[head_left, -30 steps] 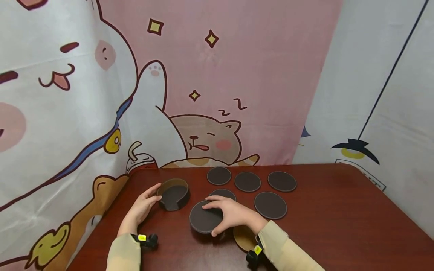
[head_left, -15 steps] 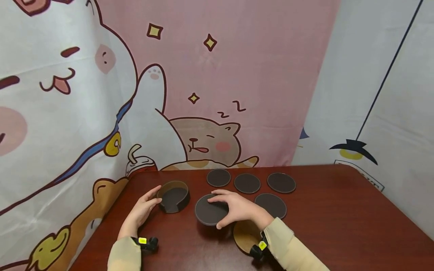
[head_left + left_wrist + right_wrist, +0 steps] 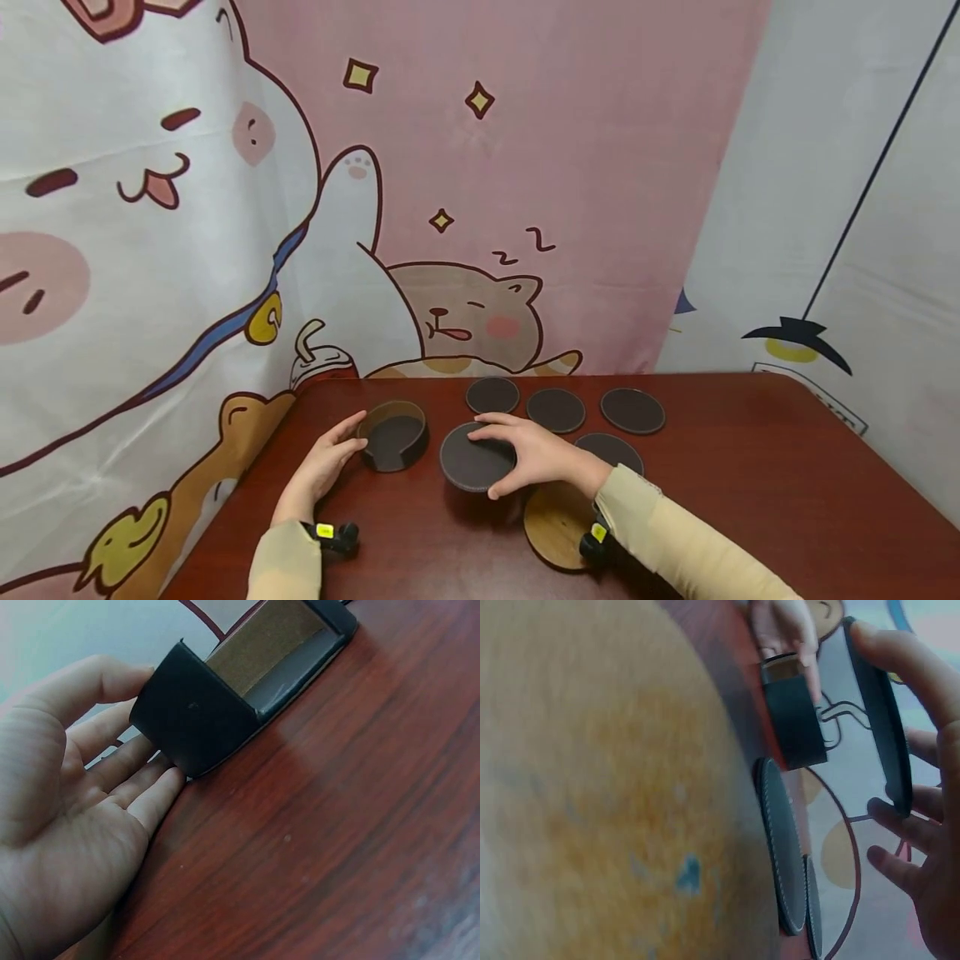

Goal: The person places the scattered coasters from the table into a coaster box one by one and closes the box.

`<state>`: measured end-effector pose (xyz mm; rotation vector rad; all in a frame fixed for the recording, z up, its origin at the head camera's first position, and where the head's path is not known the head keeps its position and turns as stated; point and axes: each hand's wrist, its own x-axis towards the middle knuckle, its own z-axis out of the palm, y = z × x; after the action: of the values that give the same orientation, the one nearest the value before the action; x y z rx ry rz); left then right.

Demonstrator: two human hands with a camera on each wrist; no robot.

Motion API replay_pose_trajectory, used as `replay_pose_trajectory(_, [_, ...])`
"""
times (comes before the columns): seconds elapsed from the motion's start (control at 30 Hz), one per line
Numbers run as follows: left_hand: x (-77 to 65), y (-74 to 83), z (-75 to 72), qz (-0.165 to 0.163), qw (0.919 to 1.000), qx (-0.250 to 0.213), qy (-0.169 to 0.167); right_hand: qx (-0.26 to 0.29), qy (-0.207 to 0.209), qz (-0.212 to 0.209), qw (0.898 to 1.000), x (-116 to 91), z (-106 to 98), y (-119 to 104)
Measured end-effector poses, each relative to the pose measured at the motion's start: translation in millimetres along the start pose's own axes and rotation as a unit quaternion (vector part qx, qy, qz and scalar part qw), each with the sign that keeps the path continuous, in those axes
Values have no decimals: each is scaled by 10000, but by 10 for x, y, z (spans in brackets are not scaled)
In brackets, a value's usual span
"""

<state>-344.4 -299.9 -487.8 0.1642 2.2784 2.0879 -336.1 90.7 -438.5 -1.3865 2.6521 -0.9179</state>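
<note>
My right hand (image 3: 536,454) pinches a round dark coaster (image 3: 467,467) by its edges, thumb on the near side and fingers on the far side. The coaster is held above the table, tilted on edge in the right wrist view. To its left stands a round, dark coaster holder (image 3: 393,454) with a brown inner wall and a gap at the front. My left hand (image 3: 326,458) rests its fingertips against the holder's left outer wall; in the left wrist view its fingers (image 3: 154,799) lie loosely along that side.
Several dark coasters lie flat on the reddish wooden table (image 3: 750,483), among them one coaster (image 3: 491,395) at the back and another (image 3: 632,411) further right. A light wooden disc (image 3: 555,533) lies below my right wrist. A cartoon-printed cloth (image 3: 600,167) hangs behind.
My right hand has carried the coaster a little up and away from me, uncovering more of the wooden disc. My left hand stays at the holder. The head view has shifted slightly.
</note>
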Motion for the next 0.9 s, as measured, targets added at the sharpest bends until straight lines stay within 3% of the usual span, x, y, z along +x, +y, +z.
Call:
replay_pose_trajectory(0.3, [-1, 0, -6, 12, 10000, -17, 27, -183, 63, 74, 9998, 219, -13, 124])
replay_pose_trajectory(0.9, [-13, -41, -7, 60, 10000, 25, 15, -327, 271, 171, 9990, 710, 76, 73])
